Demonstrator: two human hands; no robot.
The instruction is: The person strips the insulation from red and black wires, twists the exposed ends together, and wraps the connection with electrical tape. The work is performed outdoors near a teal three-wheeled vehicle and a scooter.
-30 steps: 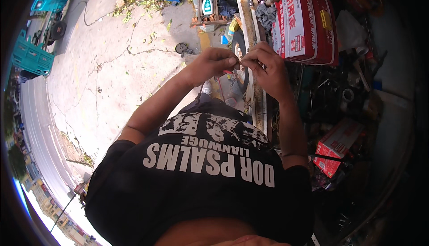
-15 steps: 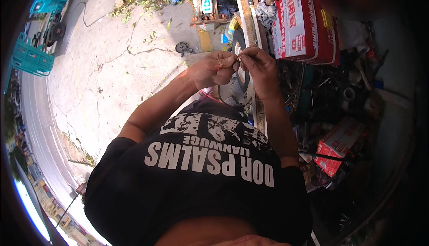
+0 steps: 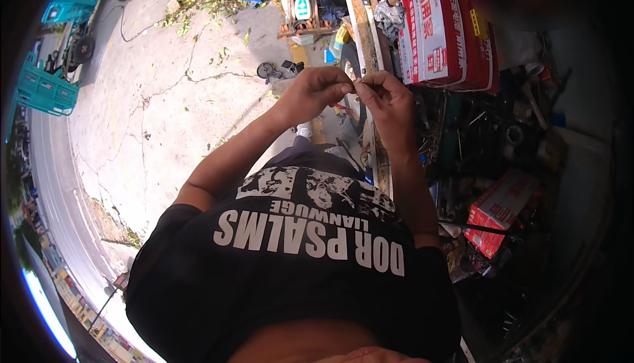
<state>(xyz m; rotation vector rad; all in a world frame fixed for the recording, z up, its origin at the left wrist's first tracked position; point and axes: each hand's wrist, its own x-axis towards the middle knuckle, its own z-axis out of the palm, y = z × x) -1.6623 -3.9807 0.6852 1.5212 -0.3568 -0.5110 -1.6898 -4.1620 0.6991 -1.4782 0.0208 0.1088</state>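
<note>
My left hand (image 3: 316,92) and my right hand (image 3: 388,102) meet in front of my chest, thumbs and forefingers pinched together with the tips touching or nearly so. Whatever sits between the fingertips is too small to make out. A thin reddish strand (image 3: 340,107), perhaps wire, shows just below the left fingers. Behind the hands stands a wheel with a black tyre (image 3: 361,117), partly covered by them.
A rusty-edged metal beam (image 3: 360,16) runs beside the wheel. To the right, a red and white carton (image 3: 439,39) and a smaller red box (image 3: 492,221) lie among dark clutter. Ahead, a spray bottle (image 3: 301,3) stands on a wooden frame; black parts (image 3: 267,70) lie on concrete.
The left hand has turned and its fingers have straightened somewhat. The reddish strand that lay across its fingers now hangs below them. My right hand has barely shifted.
</note>
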